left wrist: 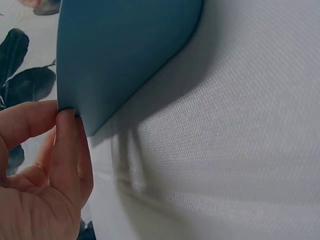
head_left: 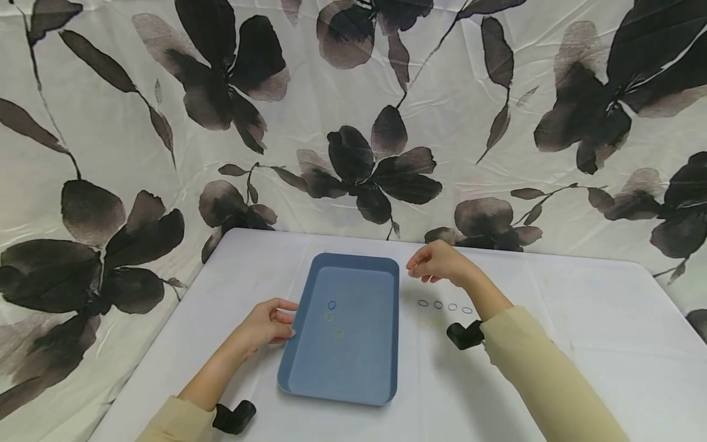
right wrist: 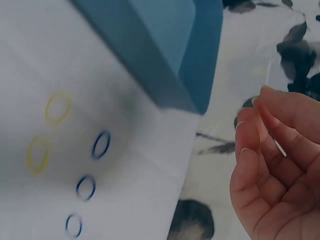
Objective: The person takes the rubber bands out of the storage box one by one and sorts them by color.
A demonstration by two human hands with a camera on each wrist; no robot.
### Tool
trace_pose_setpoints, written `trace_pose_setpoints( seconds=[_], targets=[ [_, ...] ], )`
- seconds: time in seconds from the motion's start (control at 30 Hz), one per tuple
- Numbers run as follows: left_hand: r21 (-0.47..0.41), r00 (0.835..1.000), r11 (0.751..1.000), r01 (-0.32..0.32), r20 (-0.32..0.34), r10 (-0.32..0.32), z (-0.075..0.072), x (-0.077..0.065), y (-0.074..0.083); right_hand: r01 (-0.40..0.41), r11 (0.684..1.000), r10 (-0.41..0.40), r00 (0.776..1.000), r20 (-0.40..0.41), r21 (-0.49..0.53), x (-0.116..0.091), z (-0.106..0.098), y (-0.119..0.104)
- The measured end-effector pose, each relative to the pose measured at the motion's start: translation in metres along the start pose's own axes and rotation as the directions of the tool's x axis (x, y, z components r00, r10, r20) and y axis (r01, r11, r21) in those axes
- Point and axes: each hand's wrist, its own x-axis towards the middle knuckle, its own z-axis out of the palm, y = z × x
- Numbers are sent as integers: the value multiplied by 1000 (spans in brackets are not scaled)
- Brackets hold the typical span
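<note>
A blue rectangular tray (head_left: 342, 396) lies on the white table. At its left edge my left hand (head_left: 269, 323) holds the rim between thumb and finger; the left wrist view shows the fingertips (left wrist: 66, 114) right at the wall. Inside the tray are one thin blue ring (head_left: 331, 301) and two thin yellow rings. My right hand (head_left: 437, 263) hovers past the tray's far right corner, fingers loosely curled and fingertips close together, with nothing visible between them. Nearer me than that hand, several blue rings (head_left: 439, 301) lie in a row; the right wrist view also shows two yellow rings (right wrist: 46, 107).
The white tabletop (head_left: 580, 344) ends at a floral cloth backdrop (head_left: 353, 92) behind and at the left. Black wrist mounts (head_left: 465, 334) stick out from both sleeves, low over the table.
</note>
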Motion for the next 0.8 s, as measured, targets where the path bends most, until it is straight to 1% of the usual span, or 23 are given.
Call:
trace_pose_setpoints(
  seconds=[0.13,0.3,0.43,0.6,0.8],
  targets=[
    [2,1000,1000,6,-17,-6,1,-1,-1,10,1000,-11,1000,23,30,8,14,-16],
    [-4,999,1000,8,-32,-8,2,0,-2,42,997,-45,997,55,62,13,30,-28],
    [-10,999,1000,9,-34,-10,2,0,-4,56,994,-64,995,76,94,16,44,-32],
    [-16,999,1000,25,-35,-26,1,0,-5,80,992,-91,990,106,101,21,61,-33],
    [-10,1000,1000,12,-16,-13,0,0,-3,97,989,-111,986,128,109,25,81,-33]
  ],
)
